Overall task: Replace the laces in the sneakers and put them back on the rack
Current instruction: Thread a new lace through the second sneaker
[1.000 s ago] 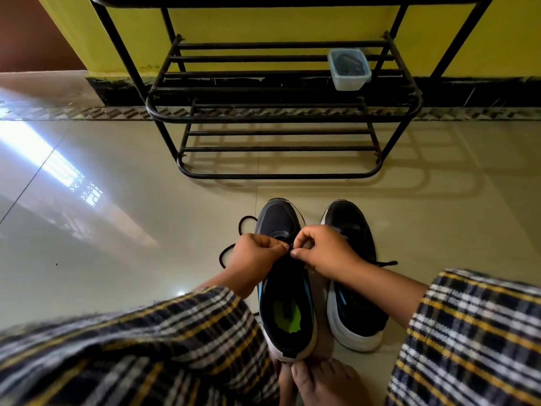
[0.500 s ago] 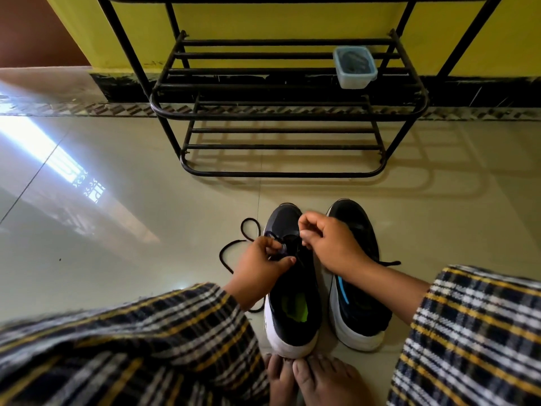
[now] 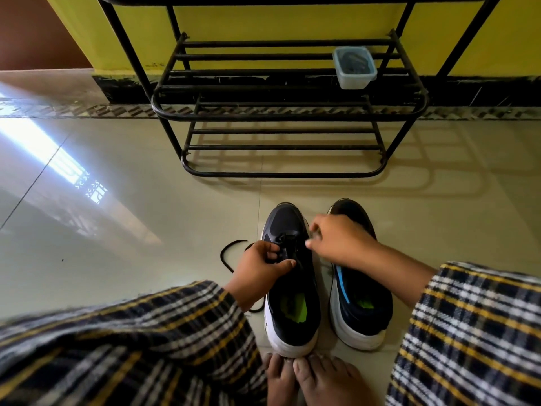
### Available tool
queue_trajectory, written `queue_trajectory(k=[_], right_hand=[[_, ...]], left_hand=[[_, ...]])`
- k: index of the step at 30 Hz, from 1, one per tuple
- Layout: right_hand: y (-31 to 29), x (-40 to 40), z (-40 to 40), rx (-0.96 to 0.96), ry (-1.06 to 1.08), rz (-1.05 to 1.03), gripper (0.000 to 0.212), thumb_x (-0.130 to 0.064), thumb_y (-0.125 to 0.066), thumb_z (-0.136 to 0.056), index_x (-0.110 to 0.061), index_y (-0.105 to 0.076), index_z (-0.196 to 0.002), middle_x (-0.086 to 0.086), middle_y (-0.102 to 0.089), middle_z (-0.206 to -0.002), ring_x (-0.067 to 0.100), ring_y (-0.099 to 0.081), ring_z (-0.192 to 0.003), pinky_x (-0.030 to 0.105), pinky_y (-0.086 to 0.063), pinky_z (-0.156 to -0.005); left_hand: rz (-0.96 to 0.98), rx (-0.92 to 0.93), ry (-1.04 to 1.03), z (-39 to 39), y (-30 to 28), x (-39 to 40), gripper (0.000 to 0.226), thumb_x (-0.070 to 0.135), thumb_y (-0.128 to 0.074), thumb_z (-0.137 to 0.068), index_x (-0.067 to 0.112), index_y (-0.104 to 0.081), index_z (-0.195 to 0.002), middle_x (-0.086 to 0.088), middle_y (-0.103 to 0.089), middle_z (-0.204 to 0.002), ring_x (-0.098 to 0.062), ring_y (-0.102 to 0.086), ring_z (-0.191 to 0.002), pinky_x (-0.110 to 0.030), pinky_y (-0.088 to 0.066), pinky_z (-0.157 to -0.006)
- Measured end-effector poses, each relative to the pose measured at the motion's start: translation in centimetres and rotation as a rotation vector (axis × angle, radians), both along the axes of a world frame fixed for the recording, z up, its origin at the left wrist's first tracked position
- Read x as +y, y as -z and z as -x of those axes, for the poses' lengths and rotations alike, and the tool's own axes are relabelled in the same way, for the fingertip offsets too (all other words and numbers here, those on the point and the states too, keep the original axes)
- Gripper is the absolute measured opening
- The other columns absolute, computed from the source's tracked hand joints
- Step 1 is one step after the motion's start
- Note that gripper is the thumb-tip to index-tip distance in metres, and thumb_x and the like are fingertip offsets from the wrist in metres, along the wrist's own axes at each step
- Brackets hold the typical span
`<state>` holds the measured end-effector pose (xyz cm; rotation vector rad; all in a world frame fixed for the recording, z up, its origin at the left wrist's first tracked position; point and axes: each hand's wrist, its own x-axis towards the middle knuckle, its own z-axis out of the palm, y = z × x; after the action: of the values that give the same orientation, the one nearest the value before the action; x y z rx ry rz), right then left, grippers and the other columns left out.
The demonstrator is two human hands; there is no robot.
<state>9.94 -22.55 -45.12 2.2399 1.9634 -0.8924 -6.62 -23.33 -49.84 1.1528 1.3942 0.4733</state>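
Right hand (image 3: 341,240) now shifted toward upper frame, fingers curled, grip unclear; left hand (image 3: 263,266) pinches lace (image 3: 229,253) at left sneaker (image 3: 289,288) eyelets; sneaker's long axis toward rack (image 3: 281,115).

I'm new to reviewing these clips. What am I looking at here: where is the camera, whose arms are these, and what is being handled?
There is no machine. The one view comes from a wide-angle camera worn on a person's head, looking forward and down, so the arms in plaid sleeves are the wearer's own. Two dark sneakers stand side by side on the tiled floor. The left hand grips the left sneaker by its lacing area. The right hand is raised over the toe of the right sneaker, fingers curled as if pulling a lace; the lace itself is too blurred to see there. A loose black lace curls on the floor to the left. Beyond stands a black metal rack carrying a small plastic container. Bare toes show at the bottom.
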Motion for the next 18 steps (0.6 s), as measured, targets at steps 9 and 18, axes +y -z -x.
queue_trajectory(k=[9, 18], right_hand=[[-1.1, 0.3, 0.4, 0.264, 0.155, -0.240, 0.018, -0.017, -0.056, -0.092, -0.016, -0.067, -0.077, -0.008, -0.053, -0.056, 0.007, -0.046, -0.049, 0.022, -0.037, -0.054], [-5.1, 1.3, 0.1, 1.216, 0.575, -0.672, 0.020, -0.009, -0.038, -0.100, -0.012, -0.048, -0.083, 0.005, -0.062, -0.088, 0.007, -0.030, -0.042, 0.015, -0.024, -0.037]], left_hand=[[-0.013, -0.017, 0.006, 0.1, 0.2, 0.0, 0.039, 0.016, -0.075, -0.079, 0.011, -0.054, -0.111, 0.002, -0.049, -0.084, -0.009, -0.052, -0.069, -0.011, -0.046, -0.054], [-0.010, -0.048, -0.006, 0.4, 0.5, 0.0, 0.037, 0.018, -0.076, -0.078, 0.013, -0.058, -0.110, 0.001, -0.050, -0.085, -0.011, -0.057, -0.073, -0.013, -0.048, -0.058]])
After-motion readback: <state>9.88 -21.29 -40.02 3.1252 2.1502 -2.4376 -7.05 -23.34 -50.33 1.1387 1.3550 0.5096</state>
